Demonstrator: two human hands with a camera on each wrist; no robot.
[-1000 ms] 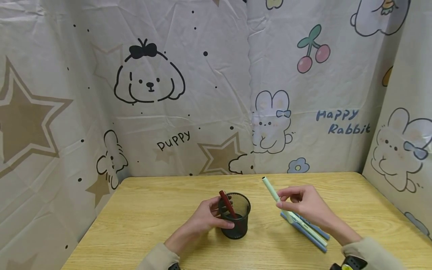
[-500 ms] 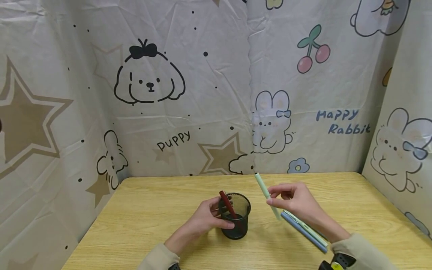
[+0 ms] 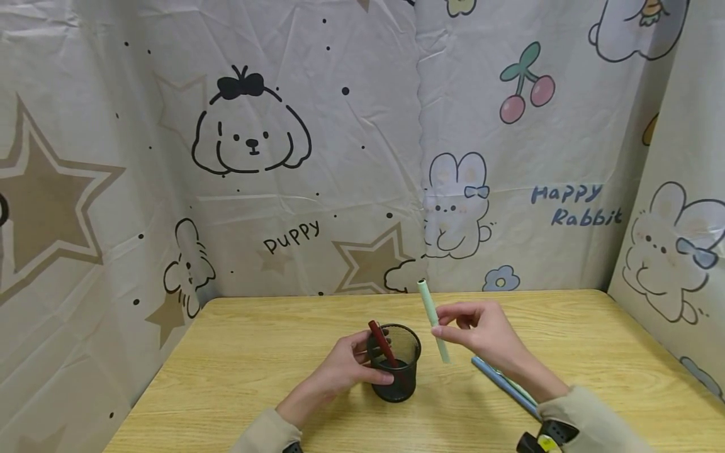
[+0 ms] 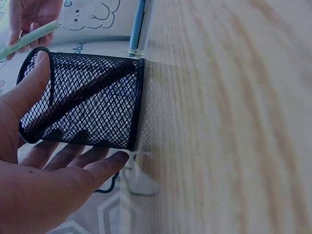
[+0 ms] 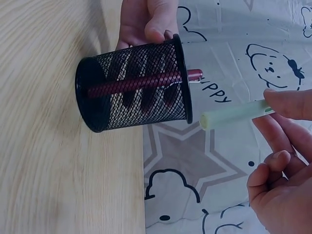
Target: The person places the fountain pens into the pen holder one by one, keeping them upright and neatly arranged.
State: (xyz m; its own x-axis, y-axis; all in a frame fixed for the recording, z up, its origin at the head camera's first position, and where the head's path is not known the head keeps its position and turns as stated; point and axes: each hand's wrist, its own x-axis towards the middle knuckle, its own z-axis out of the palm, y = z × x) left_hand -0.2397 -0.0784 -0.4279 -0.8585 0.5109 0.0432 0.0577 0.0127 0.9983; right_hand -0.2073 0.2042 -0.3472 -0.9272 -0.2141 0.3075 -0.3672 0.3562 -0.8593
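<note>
A black mesh pen holder (image 3: 399, 381) stands upright on the wooden table with a dark red pen (image 3: 382, 343) leaning inside it. My left hand (image 3: 347, 366) grips the holder from its left side, thumb across the near wall and fingers behind. To the right of the holder, my right hand (image 3: 481, 328) pinches a pale green pen (image 3: 432, 314) between thumb and fingertips. That pen is held in the air, slightly tilted. In the right wrist view the lower end of the pale green pen (image 5: 229, 115) is just beyond the holder's rim (image 5: 184, 80).
Blue and green pens (image 3: 504, 385) lie on the table (image 3: 255, 352) at the right, partly covered by my right forearm. A printed cloth (image 3: 362, 157) hangs behind the table and along both sides.
My right hand has lifted the pale green pen off the pile and carried it left toward the holder, turning it more upright. My left hand and the holder have stayed still.
</note>
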